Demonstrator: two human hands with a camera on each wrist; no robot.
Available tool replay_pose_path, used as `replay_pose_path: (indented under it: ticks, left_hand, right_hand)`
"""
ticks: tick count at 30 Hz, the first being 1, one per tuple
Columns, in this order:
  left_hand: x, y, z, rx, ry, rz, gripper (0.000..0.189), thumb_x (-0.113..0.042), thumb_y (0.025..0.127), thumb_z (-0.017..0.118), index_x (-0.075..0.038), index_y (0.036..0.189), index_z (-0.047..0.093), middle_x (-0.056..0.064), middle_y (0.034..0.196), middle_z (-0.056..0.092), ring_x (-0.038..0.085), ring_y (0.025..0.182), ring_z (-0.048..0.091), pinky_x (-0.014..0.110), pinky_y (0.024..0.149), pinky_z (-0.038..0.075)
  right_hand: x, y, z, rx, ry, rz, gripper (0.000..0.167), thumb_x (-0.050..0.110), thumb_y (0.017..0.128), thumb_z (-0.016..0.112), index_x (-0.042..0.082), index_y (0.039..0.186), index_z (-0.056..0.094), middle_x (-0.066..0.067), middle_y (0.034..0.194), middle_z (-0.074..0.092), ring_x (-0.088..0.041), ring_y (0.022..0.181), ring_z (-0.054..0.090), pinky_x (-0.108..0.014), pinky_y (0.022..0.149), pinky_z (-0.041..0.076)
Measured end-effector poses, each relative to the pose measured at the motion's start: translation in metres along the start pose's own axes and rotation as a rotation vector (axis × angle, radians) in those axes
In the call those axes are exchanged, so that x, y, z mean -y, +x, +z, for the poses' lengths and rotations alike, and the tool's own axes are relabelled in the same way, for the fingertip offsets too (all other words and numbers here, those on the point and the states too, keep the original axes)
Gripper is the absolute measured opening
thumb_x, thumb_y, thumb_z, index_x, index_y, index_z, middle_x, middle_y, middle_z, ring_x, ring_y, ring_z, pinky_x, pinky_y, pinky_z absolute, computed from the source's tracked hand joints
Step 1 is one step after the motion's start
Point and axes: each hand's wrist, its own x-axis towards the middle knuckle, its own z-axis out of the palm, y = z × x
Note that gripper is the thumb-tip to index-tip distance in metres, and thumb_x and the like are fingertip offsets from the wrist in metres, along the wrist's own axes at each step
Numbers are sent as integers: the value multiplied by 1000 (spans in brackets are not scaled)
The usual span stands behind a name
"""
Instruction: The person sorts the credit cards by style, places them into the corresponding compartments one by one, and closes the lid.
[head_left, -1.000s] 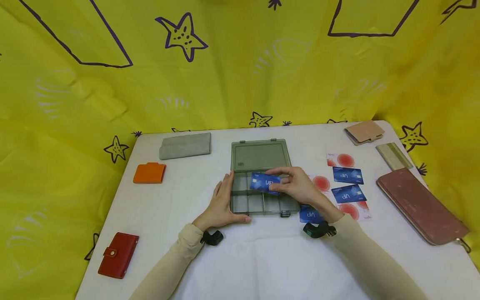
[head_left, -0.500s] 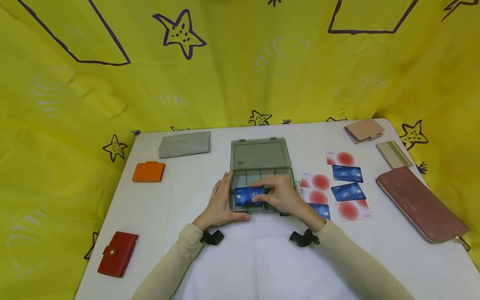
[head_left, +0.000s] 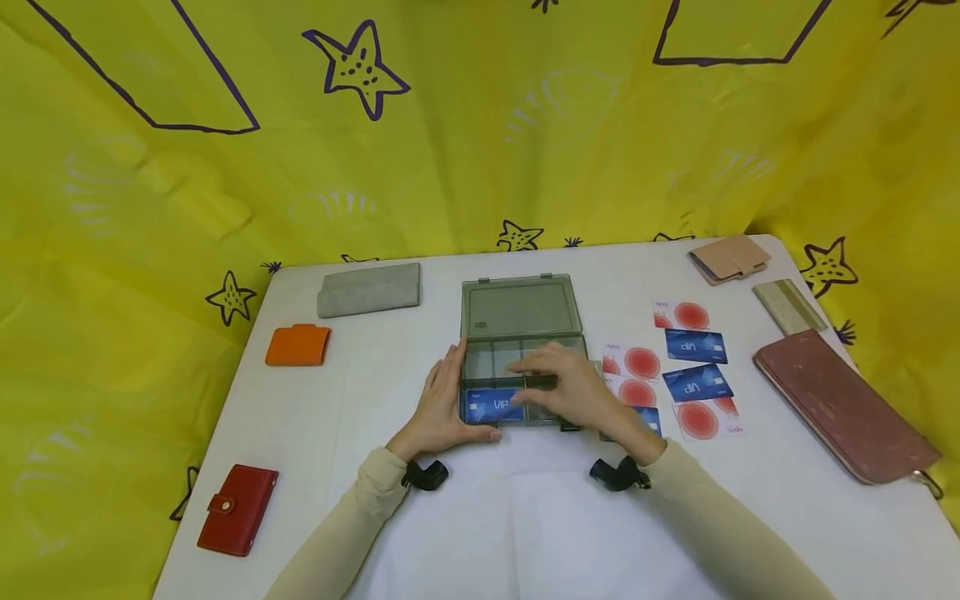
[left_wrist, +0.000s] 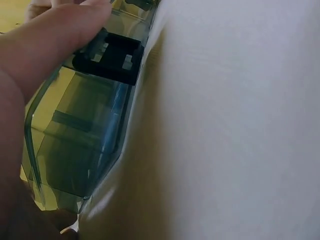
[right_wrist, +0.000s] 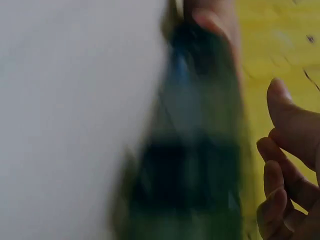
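Note:
A translucent grey-green compartment box [head_left: 521, 307] lies with its hinged lid folded back. My left hand [head_left: 438, 412] rests at its front left corner, fingers extended along the side and thumb along the front. Up close in the left wrist view, the thumb [left_wrist: 60, 37] is by a black latch [left_wrist: 112, 59]. A blue VIP card [head_left: 491, 406] lies flat in the front left compartment. Over the box's right part, my right hand [head_left: 566, 385] has thumb and forefinger apart, the fingertips near the card's right end. Nothing shows between its fingers [right_wrist: 280, 150] in the right wrist view.
Several blue cards [head_left: 695, 345] and red-patterned cards [head_left: 697, 422] lie right of the box. Farther right are a tan wallet [head_left: 729, 258], a beige card holder [head_left: 787, 308] and a maroon zip wallet [head_left: 843, 408]. Grey [head_left: 369, 290], orange [head_left: 297, 345] and red wallets [head_left: 238, 510] lie left.
The right hand has carried the blue card left and down into the front left compartment, let go of it and drawn slightly back to the right. The left hand has stayed at the box.

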Motion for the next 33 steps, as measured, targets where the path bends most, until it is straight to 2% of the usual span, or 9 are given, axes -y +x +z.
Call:
replay_pose_path:
  ticks: [3, 5, 7, 10, 13, 16, 21, 29, 33]
  left_hand:
    - [0, -1, -2, 16, -15, -11, 151, -45, 70, 97, -10, 171, -9, 17, 179, 1, 37, 166, 0, 60, 133, 1]
    - [0, -4, -4, 35, -61, -42, 151, -41, 70, 99, -12, 171, -10, 16, 180, -1, 40, 166, -3, 63, 133, 2]
    - [0, -6, -7, 54, -118, -77, 150, -37, 71, 99, -14, 171, -11, 15, 180, -4, 43, 165, -6, 66, 132, 3]
    - [1, -9, -12, 80, -187, -108, 148, -33, 73, 99, -16, 171, -10, 14, 180, -6, 45, 164, -8, 68, 131, 4]
    - [2, -9, -16, 111, -211, -96, 146, -32, 75, 98, -17, 171, -10, 14, 179, -8, 44, 164, -10, 68, 131, 2]
    - [3, -9, -19, 138, -226, -87, 144, -31, 77, 97, -18, 171, -11, 13, 179, -10, 44, 164, -11, 71, 129, 3]
    - [4, -12, -21, 153, -249, -93, 143, -30, 77, 97, -18, 172, -9, 15, 179, -9, 46, 164, -9, 75, 127, 7]
    - [6, -14, -19, 153, -248, -98, 142, -31, 77, 97, -21, 172, -8, 13, 179, -9, 45, 164, -10, 74, 127, 5]
    - [5, -11, -20, 154, -254, -108, 141, -32, 77, 97, -25, 172, -8, 11, 180, -9, 42, 164, -10, 72, 128, 3]
  right_hand:
    - [-22, -8, -45, -37, 18, 92, 51, 18, 76, 97, 6, 122, 79, -10, 113, 80, -27, 93, 69, -30, 66, 59]
    - [-42, -19, -81, -35, -17, 184, 56, 15, 76, 97, 5, 127, 77, -15, 117, 78, -32, 98, 69, -36, 71, 61]
    - [-61, -31, -116, 0, -86, 296, 61, 17, 79, 96, 5, 134, 73, -19, 125, 75, -35, 107, 66, -47, 82, 61]
    - [-88, -50, -160, 88, -173, 460, 68, 23, 85, 92, 5, 144, 65, -26, 135, 67, -45, 118, 59, -64, 96, 52]
    - [-109, -64, -186, 166, -211, 585, 72, 29, 88, 90, 5, 149, 60, -33, 140, 59, -51, 121, 52, -65, 97, 51]
    - [-122, -75, -195, 221, -214, 625, 71, 26, 89, 88, 5, 150, 59, -35, 140, 57, -53, 122, 50, -67, 98, 50]
    - [-133, -83, -185, 242, -222, 579, 65, 22, 87, 90, 4, 145, 64, -32, 139, 62, -53, 125, 50, -73, 107, 43]
    - [-139, -83, -181, 210, -250, 546, 66, 23, 84, 92, 2, 141, 67, -29, 133, 65, -48, 119, 53, -68, 103, 46]
    - [-142, -83, -182, 204, -237, 541, 62, 20, 84, 92, 3, 138, 67, -24, 122, 69, -41, 111, 56, -59, 97, 49]
